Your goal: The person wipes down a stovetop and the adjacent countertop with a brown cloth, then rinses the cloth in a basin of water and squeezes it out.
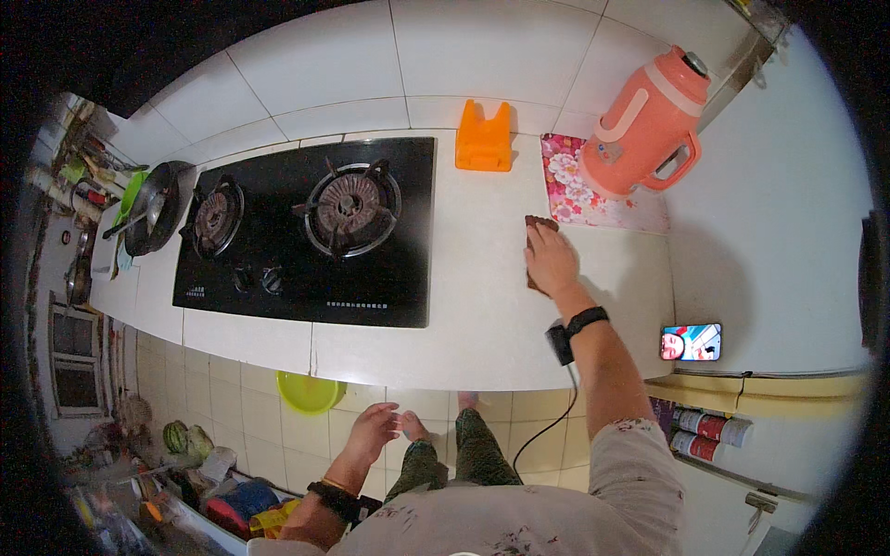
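Note:
My right hand (551, 260) lies flat over a brown cloth or sponge (542, 221) on the white countertop (487, 347). Its far edge shows past my fingertips; the palm hides most of it. Just beyond it is a floral mat (577, 201), which bears a pink thermos jug (643, 125). An orange plastic stand (483, 142) stands near the tiled wall, farther back and to the left. My left hand (375, 425) hangs below the counter's front edge with its fingers apart and nothing in them.
A black gas hob (410, 278) with burners fills the counter's left part; a wok (156, 229) sits past it. A lit phone (690, 342) leans at the right wall. A green basin (309, 393) is on the floor. A cable (549, 436) hangs near my right arm.

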Demonstrator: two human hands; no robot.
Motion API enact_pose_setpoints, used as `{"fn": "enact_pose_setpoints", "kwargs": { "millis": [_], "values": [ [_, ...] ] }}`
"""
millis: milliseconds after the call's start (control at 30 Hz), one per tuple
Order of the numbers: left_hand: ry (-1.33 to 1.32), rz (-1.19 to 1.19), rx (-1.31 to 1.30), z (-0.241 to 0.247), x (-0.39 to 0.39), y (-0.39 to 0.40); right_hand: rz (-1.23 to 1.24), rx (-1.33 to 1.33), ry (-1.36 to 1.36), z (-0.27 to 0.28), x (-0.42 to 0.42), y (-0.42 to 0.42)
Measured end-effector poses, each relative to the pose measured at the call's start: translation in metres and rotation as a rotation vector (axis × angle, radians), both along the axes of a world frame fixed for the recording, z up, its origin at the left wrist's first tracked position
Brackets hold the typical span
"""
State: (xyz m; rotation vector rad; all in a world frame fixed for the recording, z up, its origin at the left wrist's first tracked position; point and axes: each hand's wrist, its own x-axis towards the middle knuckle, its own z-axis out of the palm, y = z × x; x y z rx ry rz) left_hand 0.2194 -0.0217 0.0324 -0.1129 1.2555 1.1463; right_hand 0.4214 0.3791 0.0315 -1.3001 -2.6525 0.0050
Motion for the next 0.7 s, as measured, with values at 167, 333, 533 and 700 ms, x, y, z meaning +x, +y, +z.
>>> {"fn": "enact_pose_setpoints", "kwargs": {
  "millis": [167,333,533,700],
  "values": [
    [0.025,0.016,0.057,-0.005,0.000,0.019,0.000,0.117,0.072,0.001,0.045,0.024],
    [0.010,0.000,0.015,-0.002,0.000,0.023,-0.110,0.078,0.097,-0.004,0.025,0.018],
    [-0.009,-0.045,-0.017,-0.001,0.009,0.020,-0.090,0.061,0.073,0.003,0.023,0.022],
    [-0.002,-0.053,0.016,-0.004,0.006,0.017,-0.139,0.020,0.069,-0.008,0.007,0.010]
  ]
}}
